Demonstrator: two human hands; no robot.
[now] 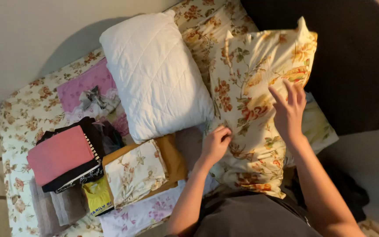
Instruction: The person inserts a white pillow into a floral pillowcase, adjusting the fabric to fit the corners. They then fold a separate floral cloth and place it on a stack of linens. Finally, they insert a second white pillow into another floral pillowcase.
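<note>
A pillow in a cream floral pillowcase [251, 83] with orange and green leaves lies on the bed in front of me. My left hand [216, 144] pinches the fabric near the pillow's lower left side, fingers curled shut on it. My right hand [289, 109] hovers flat over the pillow's right half, fingers spread, touching or just above the cloth. A bare white quilted pillow [154, 74] lies to the left, its corner next to my left hand.
Folded laundry sits at the left: a pink cloth [60, 153] on dark garments, a floral folded sheet [137, 171] on a mustard one, grey towels [58, 206], a yellow item [96, 197]. The floral bedsheet [27, 109] meets a pale wall [31, 30]. Dark headboard at right.
</note>
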